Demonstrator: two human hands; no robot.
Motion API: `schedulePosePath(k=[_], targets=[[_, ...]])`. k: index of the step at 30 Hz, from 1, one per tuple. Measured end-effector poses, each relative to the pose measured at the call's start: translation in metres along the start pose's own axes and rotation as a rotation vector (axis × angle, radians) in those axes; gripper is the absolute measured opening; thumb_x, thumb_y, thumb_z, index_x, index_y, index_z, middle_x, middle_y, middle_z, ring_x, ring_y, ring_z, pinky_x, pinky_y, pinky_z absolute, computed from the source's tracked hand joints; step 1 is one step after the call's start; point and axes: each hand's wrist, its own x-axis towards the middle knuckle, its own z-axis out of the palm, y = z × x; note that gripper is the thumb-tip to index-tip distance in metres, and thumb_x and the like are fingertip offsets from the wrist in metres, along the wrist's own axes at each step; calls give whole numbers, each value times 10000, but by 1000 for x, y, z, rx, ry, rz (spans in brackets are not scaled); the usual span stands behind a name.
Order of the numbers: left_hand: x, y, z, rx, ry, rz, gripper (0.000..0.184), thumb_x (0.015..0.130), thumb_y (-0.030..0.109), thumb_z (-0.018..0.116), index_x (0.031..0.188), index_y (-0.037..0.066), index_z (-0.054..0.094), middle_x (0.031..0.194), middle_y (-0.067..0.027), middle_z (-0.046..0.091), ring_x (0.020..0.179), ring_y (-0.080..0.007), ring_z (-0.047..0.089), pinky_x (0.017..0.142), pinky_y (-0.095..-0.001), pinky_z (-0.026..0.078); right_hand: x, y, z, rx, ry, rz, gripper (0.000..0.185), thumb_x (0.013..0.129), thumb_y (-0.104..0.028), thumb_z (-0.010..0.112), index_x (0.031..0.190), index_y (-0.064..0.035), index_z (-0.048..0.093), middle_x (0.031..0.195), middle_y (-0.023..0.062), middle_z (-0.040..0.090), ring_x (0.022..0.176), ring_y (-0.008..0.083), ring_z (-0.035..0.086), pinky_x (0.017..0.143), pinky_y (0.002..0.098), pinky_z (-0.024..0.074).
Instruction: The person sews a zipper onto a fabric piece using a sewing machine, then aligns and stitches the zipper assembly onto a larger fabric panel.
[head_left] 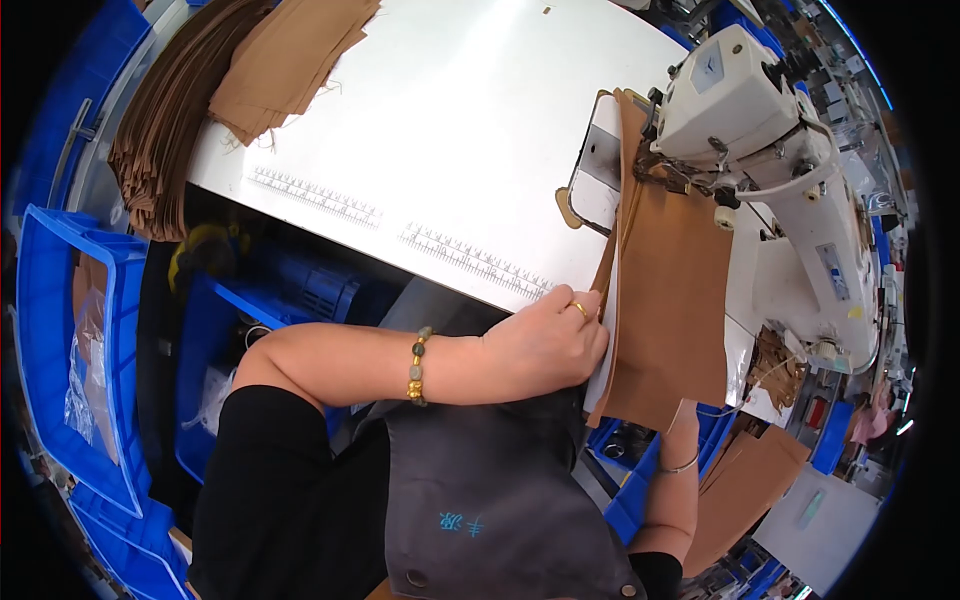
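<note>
A large brown panel lies under the head of a white sewing machine and hangs over the table's front edge. Along its left side run folded brown and white layers. My left hand, with a ring and a beaded bracelet, is closed on the left edge of these layers, its fingertips pinched together. My right hand is at the panel's lower right corner, partly behind it; most of its fingers are hidden. The needle area is mostly hidden by the machine head.
Brown fabric stacks lie at the back left of the white table, which has printed rulers along its front edge. Blue bins stand at the left. More brown panels are at the lower right.
</note>
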Motion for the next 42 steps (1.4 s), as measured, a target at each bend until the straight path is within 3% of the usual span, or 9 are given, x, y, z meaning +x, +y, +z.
schedulePosePath(k=[6,9,12,18,21,25,27,35,42], targets=[[1,-3,-4,-73,-34,29,259,774,117,643,982,-29,688,969,-114,706,850,-180,553,730,-293,460,37,-21,-13,-680,123,-399,412,1050,-217,560,1374,35,597,1352,164,669,1139,313,668,898,374,543],[0,-5,-4,-88,9,30,123,776,125,661,829,21,624,917,-143,714,939,-234,594,777,-319,461,61,-19,-23,-898,155,-527,410,1045,-218,567,1367,32,604,1356,168,669,1164,330,663,930,391,543],[-2,-9,-7,-130,-29,53,195,773,106,662,916,-27,656,1063,-200,737,924,-237,586,836,-337,488,83,-12,-38,-1042,207,-610,408,1040,-220,574,1361,29,611,1361,173,669,1188,347,658,962,407,543],[-3,-11,-6,-145,-42,55,361,770,90,650,1081,-91,683,1123,-218,729,900,-234,567,880,-359,502,95,-15,-90,-1170,549,-245,373,1028,-208,592,1329,5,649,1396,188,656,1297,397,611,1099,466,490],[-3,-11,-8,-149,-49,45,376,765,88,645,1092,-93,685,1146,-217,727,902,-235,565,885,-357,503,70,-50,-57,-899,713,-339,316,1011,-142,619,1302,-34,682,1386,175,655,1268,369,631,1059,443,509],[0,-11,-13,-153,-70,52,384,753,92,646,1087,-93,690,1058,-185,722,909,-250,571,907,-370,507,41,-91,36,-395,273,-353,302,975,-98,675,1274,-75,711,1337,145,653,1200,367,639,1048,416,510],[-3,-12,-15,-162,-100,51,379,750,94,648,1079,-87,698,1023,-169,718,916,-258,576,916,-380,509,34,-86,58,-447,115,-315,386,1002,-237,669,1380,-158,679,1460,134,567,1314,349,566,1180,589,350],[-32,-4,-19,-211,-92,55,340,742,128,672,1052,12,750,1067,-132,718,1201,-333,602,988,-476,525,20,-78,76,-769,89,-441,467,950,-371,708,1388,-211,676,1525,136,530,1432,353,476,1167,714,276],[-31,-45,-44,-293,-74,-113,295,692,24,714,985,40,738,1006,-42,738,971,-229,698,819,-324,571,19,-77,75,-812,74,-481,541,884,-409,765,1357,-158,684,1520,173,532,1444,374,464,1128,725,325]])
